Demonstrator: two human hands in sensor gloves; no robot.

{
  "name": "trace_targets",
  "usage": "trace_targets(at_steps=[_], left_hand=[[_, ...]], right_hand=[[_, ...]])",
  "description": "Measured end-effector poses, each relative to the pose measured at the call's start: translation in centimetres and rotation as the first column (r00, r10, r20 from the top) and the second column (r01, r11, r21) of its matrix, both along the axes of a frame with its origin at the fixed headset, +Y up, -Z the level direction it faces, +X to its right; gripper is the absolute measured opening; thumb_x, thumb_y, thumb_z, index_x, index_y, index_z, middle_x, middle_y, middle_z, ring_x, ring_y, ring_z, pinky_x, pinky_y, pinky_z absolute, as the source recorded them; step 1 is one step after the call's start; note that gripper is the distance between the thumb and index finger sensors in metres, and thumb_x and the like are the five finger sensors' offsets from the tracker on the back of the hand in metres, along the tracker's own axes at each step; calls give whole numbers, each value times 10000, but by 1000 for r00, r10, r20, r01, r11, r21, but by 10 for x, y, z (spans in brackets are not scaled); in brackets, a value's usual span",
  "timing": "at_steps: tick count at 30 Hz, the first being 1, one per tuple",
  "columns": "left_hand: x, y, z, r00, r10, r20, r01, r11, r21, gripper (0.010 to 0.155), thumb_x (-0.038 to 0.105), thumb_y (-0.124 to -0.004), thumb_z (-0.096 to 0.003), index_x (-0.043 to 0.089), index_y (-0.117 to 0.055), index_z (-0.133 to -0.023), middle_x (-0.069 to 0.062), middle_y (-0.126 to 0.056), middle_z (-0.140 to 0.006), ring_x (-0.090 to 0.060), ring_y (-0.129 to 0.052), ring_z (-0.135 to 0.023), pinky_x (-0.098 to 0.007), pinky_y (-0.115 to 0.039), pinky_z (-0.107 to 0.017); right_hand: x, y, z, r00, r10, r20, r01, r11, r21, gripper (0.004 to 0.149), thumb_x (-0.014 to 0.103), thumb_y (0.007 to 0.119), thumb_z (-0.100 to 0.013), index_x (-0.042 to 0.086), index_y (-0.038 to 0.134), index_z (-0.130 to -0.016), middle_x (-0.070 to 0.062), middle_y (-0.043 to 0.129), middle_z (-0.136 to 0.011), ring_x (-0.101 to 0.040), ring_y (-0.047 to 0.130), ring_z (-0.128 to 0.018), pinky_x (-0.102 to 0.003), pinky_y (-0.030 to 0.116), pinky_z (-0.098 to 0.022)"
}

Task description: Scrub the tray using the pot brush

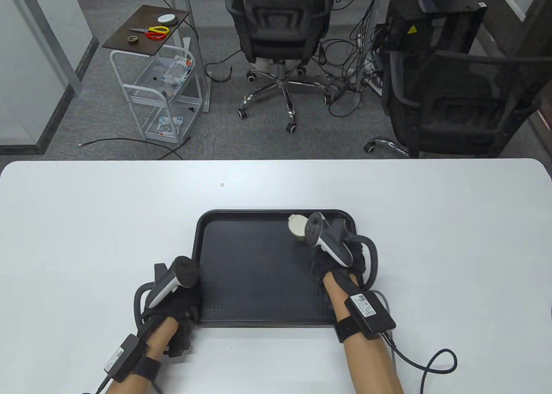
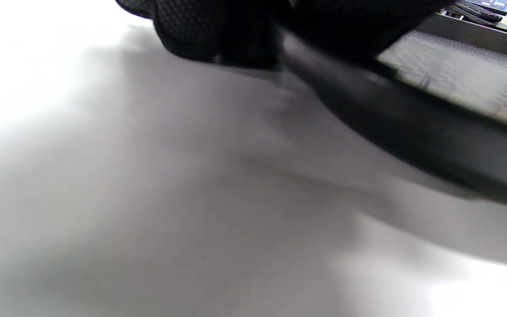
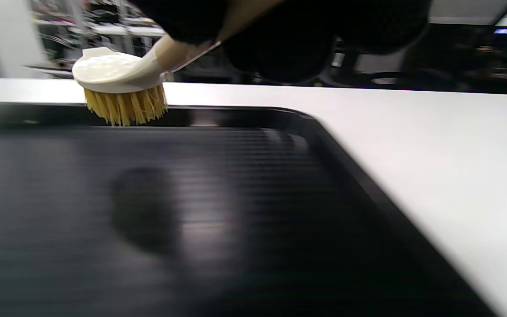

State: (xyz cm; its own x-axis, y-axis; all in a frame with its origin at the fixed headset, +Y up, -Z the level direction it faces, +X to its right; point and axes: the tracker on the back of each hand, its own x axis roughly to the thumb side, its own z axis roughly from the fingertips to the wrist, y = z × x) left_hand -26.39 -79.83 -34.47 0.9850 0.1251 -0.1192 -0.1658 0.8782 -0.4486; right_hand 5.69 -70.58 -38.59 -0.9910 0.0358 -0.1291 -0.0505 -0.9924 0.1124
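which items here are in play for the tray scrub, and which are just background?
In play: tray; pot brush, held by right hand; left hand on the tray's near-left corner.

Background: scissors on the side cart; office chairs; floor cables.

A white tabletop (image 1: 108, 221) with rounded far corners carries a black tray (image 1: 258, 277), set near the front edge and a little right of centre. The tray is rectangular with a raised rim and a textured floor. A small speck (image 1: 222, 185) sits on the tabletop beyond the tray. A black cable (image 1: 431, 364) loops on the tabletop at the front right.
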Motion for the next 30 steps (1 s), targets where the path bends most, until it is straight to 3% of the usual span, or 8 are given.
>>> trace_targets(at_steps=[8, 16, 22, 30], left_hand=[[0, 0, 0, 1000, 1, 0, -1, 1000, 0, 760, 439, -725, -492, 324, -242, -1068, -22, -684, -802, -229, -731, -699, -531, -435, -783], [0, 0, 0, 1000, 1, 1, -1, 1000, 0, 761, 439, -725, -492, 319, -243, -1069, -22, -684, -802, -230, -731, -699, -531, -435, -783], [0, 0, 0, 1000, 1, 1, -1, 1000, 0, 761, 440, -724, -492, 324, -240, -1068, -21, -685, -801, -229, -731, -700, -531, -435, -784], [0, 0, 0, 1000, 0, 1, 0, 1000, -1, 761, 438, -724, -493, 322, -240, -1069, -22, -684, -802, -230, -731, -699, -532, -435, -783]], right_hand=[[-104, -13, 16, 971, -79, -225, 76, 997, -22, 530, 271, 781, -485, 287, 682, -1006, -68, 756, -967, -249, 899, -707, -476, 780, -522], [-140, -36, 25, 951, -80, -300, 68, 996, -51, 530, 272, 772, -486, 289, 675, -1006, -68, 752, -969, -243, 899, -712, -473, 784, -524], [-111, -41, 26, 961, -75, -267, 62, 997, -55, 526, 271, 777, -479, 290, 689, -997, -70, 765, -958, -246, 907, -702, -475, 792, -515], [-8, -37, 25, 994, -65, -92, 58, 995, -78, 518, 256, 791, -473, 289, 712, -984, -86, 777, -949, -262, 912, -699, -493, 791, -515]])
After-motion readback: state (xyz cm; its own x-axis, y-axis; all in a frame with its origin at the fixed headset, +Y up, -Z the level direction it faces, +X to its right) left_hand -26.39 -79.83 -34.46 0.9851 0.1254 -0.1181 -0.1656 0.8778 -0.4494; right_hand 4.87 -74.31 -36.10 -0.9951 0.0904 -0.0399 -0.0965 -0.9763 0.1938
